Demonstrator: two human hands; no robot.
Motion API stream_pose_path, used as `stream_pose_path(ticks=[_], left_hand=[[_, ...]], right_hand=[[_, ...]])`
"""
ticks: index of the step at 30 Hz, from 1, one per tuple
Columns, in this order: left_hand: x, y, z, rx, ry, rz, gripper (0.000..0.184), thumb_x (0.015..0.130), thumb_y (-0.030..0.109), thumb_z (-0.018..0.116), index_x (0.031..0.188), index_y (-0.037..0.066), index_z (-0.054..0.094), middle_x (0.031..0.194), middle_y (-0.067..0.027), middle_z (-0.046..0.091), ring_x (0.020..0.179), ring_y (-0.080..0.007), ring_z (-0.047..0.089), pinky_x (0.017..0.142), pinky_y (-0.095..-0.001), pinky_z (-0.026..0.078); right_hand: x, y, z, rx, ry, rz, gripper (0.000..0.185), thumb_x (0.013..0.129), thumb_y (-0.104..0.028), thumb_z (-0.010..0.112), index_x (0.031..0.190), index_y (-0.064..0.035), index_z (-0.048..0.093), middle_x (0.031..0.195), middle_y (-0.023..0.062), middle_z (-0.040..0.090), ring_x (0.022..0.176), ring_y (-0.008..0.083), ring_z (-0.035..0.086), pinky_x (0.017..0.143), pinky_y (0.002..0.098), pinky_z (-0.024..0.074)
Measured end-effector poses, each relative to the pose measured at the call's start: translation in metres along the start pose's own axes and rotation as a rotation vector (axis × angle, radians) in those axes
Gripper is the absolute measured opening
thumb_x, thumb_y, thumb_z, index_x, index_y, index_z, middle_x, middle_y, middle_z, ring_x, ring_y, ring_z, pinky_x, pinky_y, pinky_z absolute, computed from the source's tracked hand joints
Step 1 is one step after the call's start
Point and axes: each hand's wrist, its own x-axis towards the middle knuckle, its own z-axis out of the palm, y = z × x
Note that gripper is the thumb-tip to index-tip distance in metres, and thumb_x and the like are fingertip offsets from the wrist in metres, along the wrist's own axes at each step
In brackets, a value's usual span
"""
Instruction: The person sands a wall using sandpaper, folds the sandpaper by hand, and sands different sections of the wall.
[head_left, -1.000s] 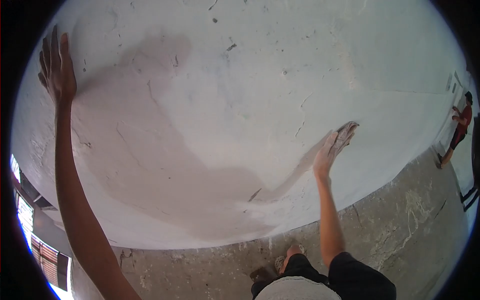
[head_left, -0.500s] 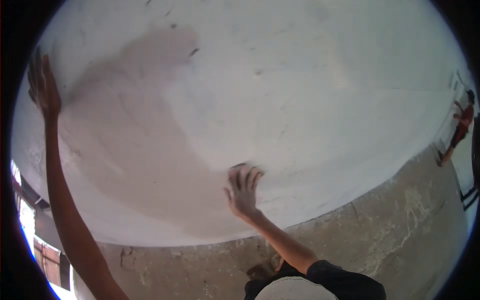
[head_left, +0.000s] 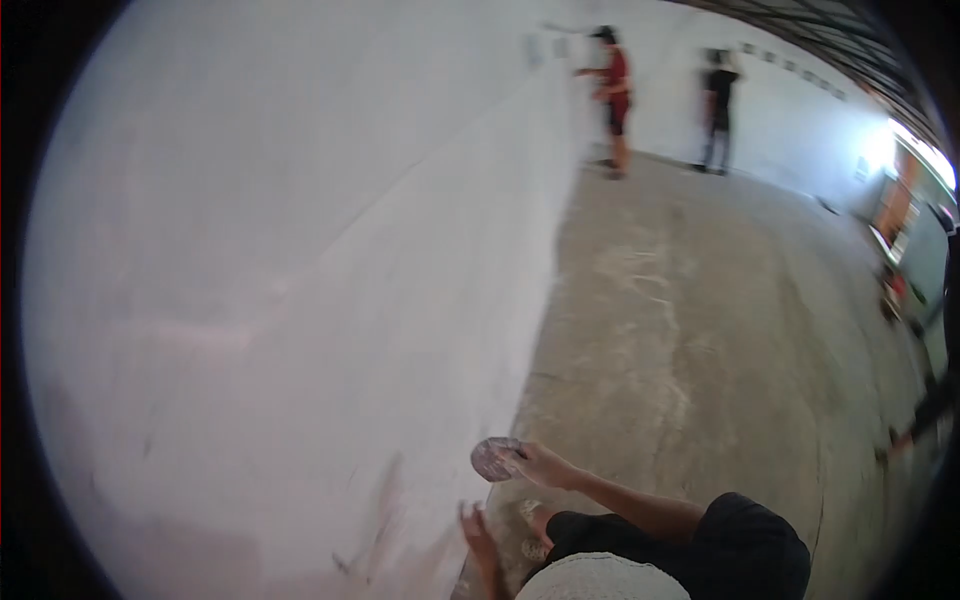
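So I had my right hand pinched around a flat, rounded grey pad at lower centre, right by the bottom edge of the white wall. My left hand was just below it, fingers loosely apart and nothing visible in them; couldn't tell if it touched the wall. Person in red stood on the concrete floor up top, another in dark clothes to their right.

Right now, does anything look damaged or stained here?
Pale, crooked streaks on the floor look like old spills or cracks. Low on the white wall, dark marks break its surface, too blurred to identify.
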Motion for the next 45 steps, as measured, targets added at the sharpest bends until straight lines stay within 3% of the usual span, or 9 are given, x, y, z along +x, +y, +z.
stream_pose_path(ticks=[2, 7, 14, 19, 22, 29, 37, 40, 45], left_hand=[[-0.037, 0.116, 0.095, -0.358, -0.302, -0.220, 0.063, 0.103, 0.038, 0.050, 0.154, 0.010, 0.026, 0.145, -0.0215, 0.045, 0.134, -0.0289, 0.046, 0.102, -0.0389, 0.048], [0.026, 0.156, 0.119, -0.343, -0.708, -0.108, 0.057, 0.102, 0.032, 0.055, 0.148, 0.006, 0.033, 0.132, -0.0185, 0.056, 0.118, -0.0293, 0.059, 0.092, -0.0402, 0.054], [0.078, 0.204, 0.173, 0.026, -0.654, -0.068, 0.043, 0.098, 0.022, 0.064, 0.134, 0.007, 0.046, 0.116, -0.0108, 0.063, 0.101, -0.0191, 0.064, 0.082, -0.0342, 0.054], [0.077, 0.174, 0.248, -0.220, -0.610, -0.383, 0.043, 0.097, 0.043, 0.062, 0.122, 0.008, 0.058, 0.103, 0.0000, 0.064, 0.083, -0.0092, 0.058, 0.066, -0.0254, 0.044], [0.085, 0.173, 0.300, -0.254, -0.732, -0.410, 0.045, 0.097, 0.042, 0.061, 0.124, 0.005, 0.059, 0.105, -0.0008, 0.064, 0.080, -0.0086, 0.057, 0.065, -0.0263, 0.043], [0.126, 0.200, 0.437, -0.462, -0.991, -0.407, 0.042, 0.099, 0.030, 0.061, 0.127, -0.001, 0.058, 0.120, -0.0105, 0.066, 0.108, -0.0202, 0.065, 0.098, -0.0337, 0.050], [0.121, 0.227, 0.530, -0.307, -0.949, -0.444, 0.040, 0.095, 0.027, 0.068, 0.124, -0.001, 0.061, 0.115, -0.0101, 0.068, 0.102, -0.0186, 0.067, 0.092, -0.0317, 0.053], [0.132, 0.221, 0.546, -0.232, -0.862, -0.461, 0.038, 0.094, 0.026, 0.070, 0.121, 0.000, 0.063, 0.112, -0.0099, 0.069, 0.098, -0.0190, 0.069, 0.088, -0.0317, 0.055], [0.142, 0.220, 0.570, -0.238, -0.887, -0.433, 0.034, 0.093, 0.023, 0.071, 0.117, 0.000, 0.065, 0.109, -0.0099, 0.070, 0.094, -0.0199, 0.070, 0.085, -0.0321, 0.056]], right_hand=[[-0.012, -0.020, -0.052, -0.147, 0.182, -0.052, 0.041, 0.104, -0.029, 0.051, 0.134, -0.0011, 0.057, 0.102, 0.0018, 0.068, 0.092, 0.0105, 0.060, 0.083, 0.0276, 0.0493], [-0.044, -0.039, -0.076, 0.095, 0.424, -0.102, 0.039, 0.104, -0.027, 0.053, 0.129, 0.0013, 0.060, 0.104, -0.0005, 0.068, 0.093, 0.0097, 0.059, 0.086, 0.0275, 0.0487], [-0.053, 0.002, -0.108, 0.080, 0.552, -0.141, 0.035, 0.103, -0.026, 0.056, 0.125, 0.0001, 0.063, 0.100, -0.0002, 0.069, 0.091, 0.0103, 0.058, 0.082, 0.0286, 0.0488], [-0.054, -0.006, -0.177, 0.118, 0.571, -0.041, 0.037, 0.101, -0.029, 0.058, 0.120, 0.0022, 0.065, 0.093, 0.0008, 0.067, 0.085, 0.0119, 0.056, 0.079, 0.0285, 0.0479], [-0.047, 0.001, -0.232, 0.078, 0.574, -0.077, 0.040, 0.101, -0.033, 0.058, 0.118, 0.0027, 0.066, 0.092, 0.0003, 0.067, 0.084, 0.0112, 0.055, 0.078, 0.0272, 0.0477], [-0.049, -0.020, -0.362, 0.215, 0.528, 0.019, 0.043, 0.103, -0.034, 0.054, 0.118, 0.0051, 0.065, 0.094, 0.0025, 0.067, 0.089, 0.0111, 0.058, 0.084, 0.0275, 0.0480], [-0.060, 0.012, -0.455, 0.072, 0.722, -0.113, 0.045, 0.106, -0.032, 0.047, 0.133, 0.0023, 0.056, 0.129, 0.0115, 0.062, 0.116, 0.0174, 0.058, 0.100, 0.0297, 0.0451], [-0.065, 0.025, -0.469, 0.399, 0.758, -0.071, 0.046, 0.106, -0.032, 0.046, 0.138, 0.0003, 0.054, 0.130, 0.0117, 0.061, 0.116, 0.0183, 0.058, 0.100, 0.0307, 0.0450], [-0.070, 0.012, -0.465, 0.292, 0.760, -0.045, 0.047, 0.105, -0.034, 0.049, 0.138, -0.0004, 0.053, 0.129, 0.0099, 0.061, 0.115, 0.0170, 0.059, 0.100, 0.0311, 0.0460]])
